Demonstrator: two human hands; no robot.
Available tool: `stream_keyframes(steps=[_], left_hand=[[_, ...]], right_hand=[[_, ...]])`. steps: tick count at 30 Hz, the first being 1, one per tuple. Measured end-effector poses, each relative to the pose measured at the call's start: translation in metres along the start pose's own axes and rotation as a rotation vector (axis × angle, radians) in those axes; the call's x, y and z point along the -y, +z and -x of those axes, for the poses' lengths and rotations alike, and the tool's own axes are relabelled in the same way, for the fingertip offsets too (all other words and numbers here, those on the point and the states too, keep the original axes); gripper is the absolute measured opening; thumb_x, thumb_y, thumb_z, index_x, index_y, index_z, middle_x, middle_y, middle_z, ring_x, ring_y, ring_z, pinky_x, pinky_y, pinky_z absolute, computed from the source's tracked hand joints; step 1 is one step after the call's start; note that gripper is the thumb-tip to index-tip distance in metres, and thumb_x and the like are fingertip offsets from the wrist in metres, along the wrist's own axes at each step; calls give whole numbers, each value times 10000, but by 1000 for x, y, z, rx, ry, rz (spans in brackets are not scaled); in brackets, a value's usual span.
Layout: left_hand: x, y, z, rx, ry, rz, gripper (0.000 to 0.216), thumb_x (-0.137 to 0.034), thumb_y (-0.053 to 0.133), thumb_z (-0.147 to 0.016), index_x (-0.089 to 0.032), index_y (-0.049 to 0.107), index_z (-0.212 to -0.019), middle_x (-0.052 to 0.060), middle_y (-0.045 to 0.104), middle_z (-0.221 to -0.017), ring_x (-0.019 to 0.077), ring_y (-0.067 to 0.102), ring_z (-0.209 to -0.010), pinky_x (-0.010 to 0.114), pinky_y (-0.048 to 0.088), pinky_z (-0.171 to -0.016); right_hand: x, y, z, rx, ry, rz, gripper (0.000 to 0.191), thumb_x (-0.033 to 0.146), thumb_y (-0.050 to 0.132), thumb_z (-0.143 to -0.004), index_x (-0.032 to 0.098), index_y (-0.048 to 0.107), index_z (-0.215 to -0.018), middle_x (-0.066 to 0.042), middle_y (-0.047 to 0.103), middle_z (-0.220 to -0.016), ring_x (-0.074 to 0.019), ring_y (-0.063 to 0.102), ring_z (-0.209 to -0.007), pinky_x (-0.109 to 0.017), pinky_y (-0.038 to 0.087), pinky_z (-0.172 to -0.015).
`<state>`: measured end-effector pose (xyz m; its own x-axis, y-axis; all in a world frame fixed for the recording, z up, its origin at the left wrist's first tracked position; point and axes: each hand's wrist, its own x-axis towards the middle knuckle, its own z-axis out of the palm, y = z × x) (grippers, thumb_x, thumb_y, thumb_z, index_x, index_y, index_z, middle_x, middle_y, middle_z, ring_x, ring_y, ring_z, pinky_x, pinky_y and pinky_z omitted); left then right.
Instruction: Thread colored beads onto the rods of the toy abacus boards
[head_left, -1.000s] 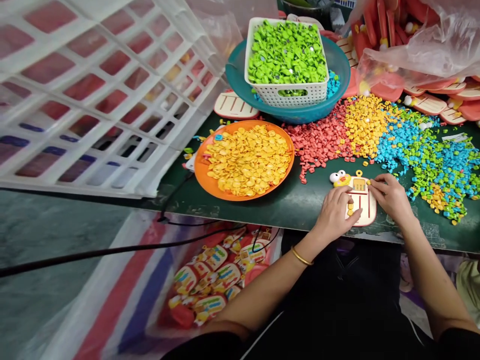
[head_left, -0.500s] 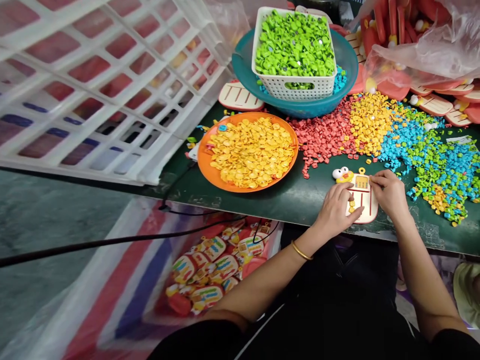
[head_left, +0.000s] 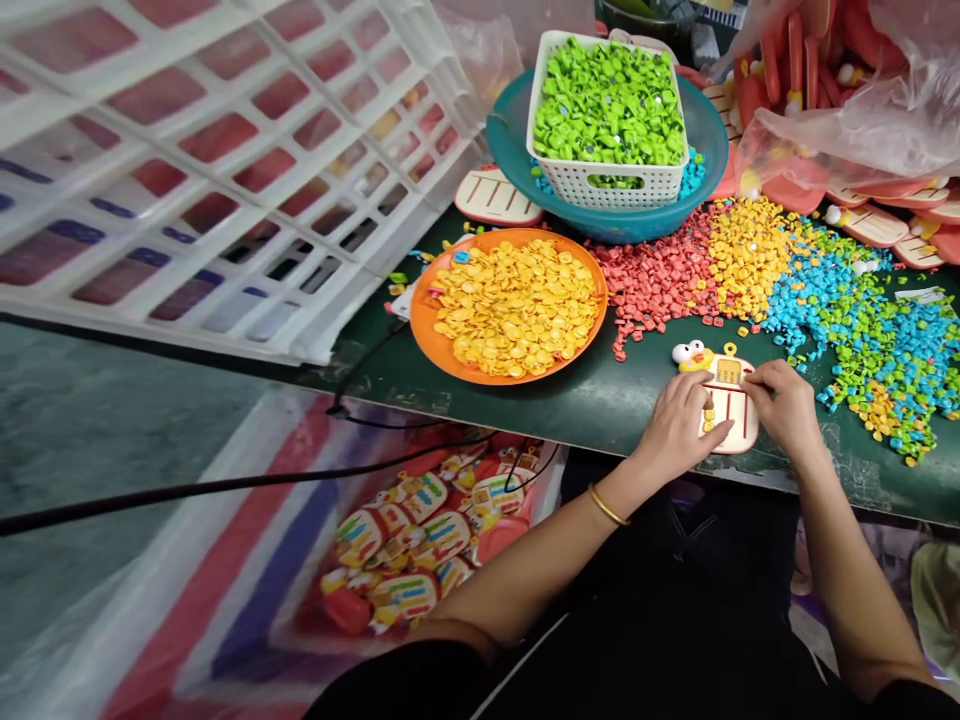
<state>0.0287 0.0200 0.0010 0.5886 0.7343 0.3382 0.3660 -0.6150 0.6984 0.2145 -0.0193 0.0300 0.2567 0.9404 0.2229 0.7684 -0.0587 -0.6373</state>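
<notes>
A cream toy board (head_left: pixel 739 435) with a duck-like head (head_left: pixel 691 355), red-lined slots and a yellow hanging loop lies at the table's front edge. Gripping its left side is my left hand (head_left: pixel 675 425), with thumb and fingers on the board's face. Small yellow pieces (head_left: pixel 709 415) show in the left slot, between that thumb and forefinger. At the board's upper right edge, my right hand (head_left: pixel 786 405) has its fingertips pinched together. Whatever they hold is hidden. Loose red pieces (head_left: pixel 660 275) and yellow pieces (head_left: pixel 750 255) lie beyond the board.
An orange plate (head_left: pixel 421 330) of yellow discs sits to the left. Behind it, a white basket (head_left: pixel 559 180) of green pieces rests in a blue basin (head_left: pixel 510 130). Blue and green pieces (head_left: pixel 892 330) spread rightward. A white crate (head_left: pixel 300 340) leans at left; finished-looking boards (head_left: pixel 409 595) lie below.
The whole view has shifted slightly, so things appear a little further right and lower. Both hands stay on the board, with the right fingertips still at its upper right edge.
</notes>
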Motion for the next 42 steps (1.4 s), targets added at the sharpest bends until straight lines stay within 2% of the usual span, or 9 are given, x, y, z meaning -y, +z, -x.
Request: stream_keyframes(steps=[6,10,14,18,24,28,33,38,42], left_hand=[[2,2,-1,-6,25,19,226,-388,640,-893,-205,513,-929,127,573,-1252,285,517,-1213,466,458,-1023],[0,-1,-2,18,23,-7,381,-407,671,-869,-198,555,-1165,132,555,-1315,297,504,-1233,469,443,-1034],[-2,-4,-4,147,94,-113,487,-351,557,-945,-281,470,-1418,89,502,-1456,314,445,-1313,491,390,-1064],[0,-4,-4,129,97,-72,460,-330,553,-941,-212,504,-1383,111,548,-1403,305,464,-1294,481,400,-1072],[2,-3,-3,37,63,-1,366,-318,642,-873,-208,590,-1219,112,623,-1241,291,541,-1184,491,464,-1033],[4,-1,-1,39,159,82,338,-283,567,-943,-211,574,-1273,98,654,-1240,250,582,-1192,472,478,-1045],[6,-1,0,-1,132,81,377,-276,525,-968,-220,553,-1340,98,654,-1242,234,592,-1177,448,474,-1046],[1,-6,-4,143,164,-127,415,-267,509,-946,-293,564,-1357,68,572,-1395,299,483,-1293,506,384,-1066],[-3,-6,-5,153,160,-141,416,-256,479,-949,-247,560,-1357,81,585,-1377,291,500,-1264,482,390,-1048]], right_hand=[[10,14,16,101,-119,-125,209,234,530,-904,252,731,-852,-47,706,-886,-191,658,-853,-330,525,-791],[2,23,-42,-92,57,-18,185,253,552,-902,175,720,-910,-92,685,-923,-203,623,-864,-352,496,-829],[-8,14,-84,3,101,71,118,195,628,-845,138,726,-813,-96,674,-866,-202,604,-834,-365,457,-848],[-12,4,-54,39,105,-26,169,278,617,-868,175,751,-863,-69,705,-872,-199,633,-828,-346,488,-801],[-10,14,7,-171,91,-40,244,321,557,-899,205,770,-913,-87,603,-922,-216,590,-850,-380,519,-785],[6,23,29,-87,-24,-23,286,236,480,-934,238,752,-1020,-100,619,-972,-229,606,-925,-396,537,-838],[-4,15,1,-65,-43,-83,248,232,516,-926,250,727,-1054,-80,667,-1037,-211,631,-932,-372,534,-859],[-44,-13,-57,-145,87,135,150,184,612,-845,158,755,-881,-120,672,-916,-235,569,-891,-396,469,-837],[-38,-15,-49,-46,35,27,164,258,612,-871,193,762,-877,-80,697,-884,-206,593,-846,-358,477,-815]])
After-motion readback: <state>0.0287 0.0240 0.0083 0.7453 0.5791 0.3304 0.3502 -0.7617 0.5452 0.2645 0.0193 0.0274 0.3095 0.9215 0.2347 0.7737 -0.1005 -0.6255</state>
